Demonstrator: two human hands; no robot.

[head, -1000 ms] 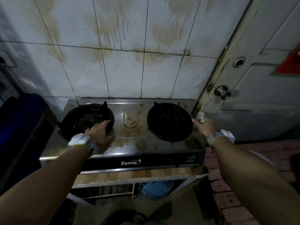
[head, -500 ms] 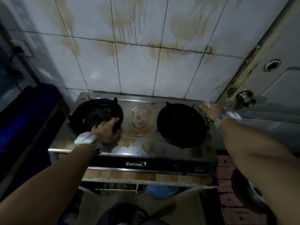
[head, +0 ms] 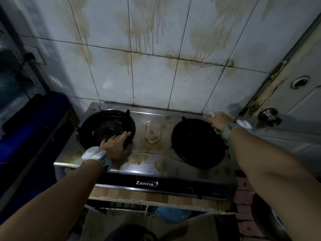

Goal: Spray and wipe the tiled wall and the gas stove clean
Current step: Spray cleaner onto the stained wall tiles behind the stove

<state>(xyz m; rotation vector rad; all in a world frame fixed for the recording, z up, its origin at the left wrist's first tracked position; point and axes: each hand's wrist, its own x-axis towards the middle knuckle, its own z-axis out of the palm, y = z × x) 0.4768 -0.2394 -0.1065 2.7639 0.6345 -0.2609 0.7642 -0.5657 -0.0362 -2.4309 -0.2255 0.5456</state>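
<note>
The steel two-burner gas stove [head: 147, 159] carries brown stains around its middle and front. Behind it the white tiled wall [head: 152, 80] is streaked with brown drips. My left hand [head: 114, 145] rests on the stove with straight fingers lying over the rim of the left burner [head: 97, 126]. My right hand [head: 219, 120] is at the stove's back right corner, close to the wall, beyond the right burner [head: 196, 143]. It grips a small white-tipped object [head: 211, 114], and a green part shows under the hand. What the object is I cannot tell.
A pale door [head: 295, 105] with a metal knob [head: 269, 116] stands right of the stove. A dark blue bulk [head: 34, 127] lies at the left. The stove sits on a wooden shelf [head: 139, 195], with a blue container [head: 172, 214] below.
My right hand has moved with the white-tipped object from the stove's right side to its back right corner by the wall. My left hand stays on the left burner's rim.
</note>
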